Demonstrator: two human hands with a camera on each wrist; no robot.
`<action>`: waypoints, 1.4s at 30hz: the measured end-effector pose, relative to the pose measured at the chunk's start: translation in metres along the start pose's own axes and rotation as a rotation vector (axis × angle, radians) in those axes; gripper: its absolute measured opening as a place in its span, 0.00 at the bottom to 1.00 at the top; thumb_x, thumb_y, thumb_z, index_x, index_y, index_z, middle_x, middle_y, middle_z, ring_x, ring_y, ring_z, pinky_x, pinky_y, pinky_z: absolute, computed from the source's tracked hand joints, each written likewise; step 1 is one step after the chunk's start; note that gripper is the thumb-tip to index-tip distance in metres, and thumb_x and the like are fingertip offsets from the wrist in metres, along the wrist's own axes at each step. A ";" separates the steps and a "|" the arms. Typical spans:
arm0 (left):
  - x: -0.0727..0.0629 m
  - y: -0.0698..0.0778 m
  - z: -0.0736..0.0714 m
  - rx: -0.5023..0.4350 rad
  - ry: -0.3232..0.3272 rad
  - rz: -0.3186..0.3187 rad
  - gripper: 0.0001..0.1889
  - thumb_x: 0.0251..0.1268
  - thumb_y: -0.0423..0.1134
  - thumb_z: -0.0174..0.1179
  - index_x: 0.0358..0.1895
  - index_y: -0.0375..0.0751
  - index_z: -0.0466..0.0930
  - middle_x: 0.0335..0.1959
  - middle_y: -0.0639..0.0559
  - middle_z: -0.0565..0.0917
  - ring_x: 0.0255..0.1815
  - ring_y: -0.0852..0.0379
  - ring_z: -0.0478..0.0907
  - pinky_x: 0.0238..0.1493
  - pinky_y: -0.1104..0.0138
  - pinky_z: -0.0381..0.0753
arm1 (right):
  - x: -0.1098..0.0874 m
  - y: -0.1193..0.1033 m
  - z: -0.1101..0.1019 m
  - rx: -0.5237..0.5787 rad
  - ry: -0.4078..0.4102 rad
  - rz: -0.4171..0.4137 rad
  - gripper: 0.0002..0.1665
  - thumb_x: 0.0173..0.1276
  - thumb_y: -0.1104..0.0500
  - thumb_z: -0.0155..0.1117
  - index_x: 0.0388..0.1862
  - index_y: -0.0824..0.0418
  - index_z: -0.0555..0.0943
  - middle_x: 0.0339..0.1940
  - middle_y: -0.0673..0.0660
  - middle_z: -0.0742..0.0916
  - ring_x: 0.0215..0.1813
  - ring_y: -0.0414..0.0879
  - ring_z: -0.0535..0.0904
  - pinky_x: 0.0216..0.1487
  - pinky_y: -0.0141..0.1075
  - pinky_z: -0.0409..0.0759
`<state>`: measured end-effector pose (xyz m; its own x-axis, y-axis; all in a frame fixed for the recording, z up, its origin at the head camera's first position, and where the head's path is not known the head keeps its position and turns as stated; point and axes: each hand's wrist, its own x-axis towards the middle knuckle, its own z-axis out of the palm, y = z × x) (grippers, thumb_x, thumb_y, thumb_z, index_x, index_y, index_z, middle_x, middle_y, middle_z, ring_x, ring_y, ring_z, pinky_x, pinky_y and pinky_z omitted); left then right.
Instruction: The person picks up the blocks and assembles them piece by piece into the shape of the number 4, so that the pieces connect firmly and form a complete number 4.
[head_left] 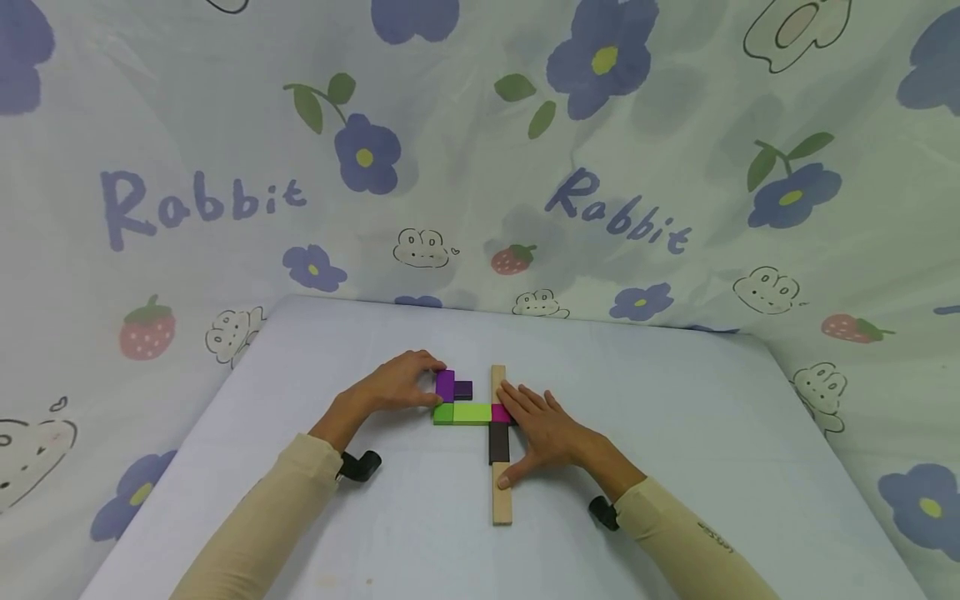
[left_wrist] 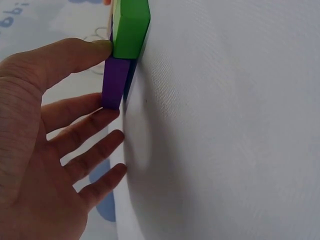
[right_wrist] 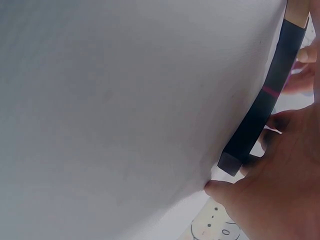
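Note:
Several coloured blocks lie joined edge to edge on the white table. My left hand (head_left: 401,381) pinches the purple block (head_left: 446,386) between thumb and index finger; its other fingers are spread in the left wrist view. Against that block lie a dark purple block (head_left: 463,390) and a green block (left_wrist: 131,27). A lime block (head_left: 472,413) runs from the green one to a magenta block (head_left: 499,412). My right hand (head_left: 551,433) lies with spread fingers over the column, its thumb on the lower wooden block (head_left: 502,508) and fingertips by the upper wooden block (head_left: 498,379).
A dark brown block (head_left: 498,442) sits between the magenta and lower wooden blocks. Another dark block (right_wrist: 245,125) is partly under the right hand. Black wrist cameras project near both cuffs. A patterned curtain (head_left: 450,167) stands behind the white table (head_left: 675,400).

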<state>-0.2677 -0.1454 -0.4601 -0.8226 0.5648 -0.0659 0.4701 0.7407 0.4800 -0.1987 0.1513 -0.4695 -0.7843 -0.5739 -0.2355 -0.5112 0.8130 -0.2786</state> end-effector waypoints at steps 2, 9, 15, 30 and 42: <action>0.000 0.000 0.000 0.002 -0.003 -0.004 0.33 0.59 0.48 0.70 0.65 0.36 0.78 0.62 0.43 0.79 0.65 0.43 0.73 0.69 0.48 0.69 | 0.000 0.000 0.000 -0.002 0.000 0.002 0.84 0.40 0.19 0.73 0.85 0.54 0.44 0.85 0.53 0.48 0.84 0.55 0.43 0.78 0.61 0.40; 0.001 0.000 0.002 0.004 -0.003 -0.003 0.32 0.59 0.48 0.70 0.66 0.37 0.78 0.62 0.43 0.79 0.66 0.43 0.72 0.69 0.48 0.68 | 0.000 0.000 0.000 -0.002 -0.001 0.006 0.84 0.39 0.19 0.73 0.85 0.54 0.44 0.85 0.53 0.48 0.84 0.55 0.43 0.78 0.61 0.40; 0.000 0.001 0.001 0.006 -0.003 -0.001 0.32 0.59 0.48 0.70 0.65 0.36 0.78 0.62 0.42 0.79 0.66 0.43 0.72 0.69 0.48 0.68 | 0.001 0.001 0.002 -0.006 -0.004 0.005 0.84 0.39 0.18 0.73 0.85 0.54 0.43 0.85 0.53 0.48 0.84 0.54 0.42 0.78 0.61 0.40; -0.002 0.003 0.002 0.010 0.008 -0.016 0.34 0.60 0.51 0.70 0.67 0.37 0.76 0.63 0.42 0.79 0.67 0.41 0.71 0.70 0.46 0.67 | 0.003 0.003 0.006 -0.021 -0.012 0.015 0.85 0.40 0.17 0.72 0.85 0.52 0.41 0.85 0.50 0.46 0.84 0.53 0.40 0.78 0.59 0.38; -0.001 0.000 0.007 0.006 0.033 -0.022 0.36 0.59 0.53 0.70 0.68 0.38 0.75 0.62 0.44 0.79 0.66 0.43 0.72 0.69 0.46 0.68 | 0.003 0.004 0.006 -0.012 -0.016 0.021 0.84 0.40 0.18 0.72 0.85 0.52 0.40 0.85 0.51 0.46 0.84 0.53 0.40 0.78 0.58 0.37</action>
<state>-0.2644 -0.1438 -0.4660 -0.8428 0.5361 -0.0477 0.4536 0.7551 0.4734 -0.2008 0.1520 -0.4773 -0.7894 -0.5579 -0.2561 -0.4988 0.8261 -0.2621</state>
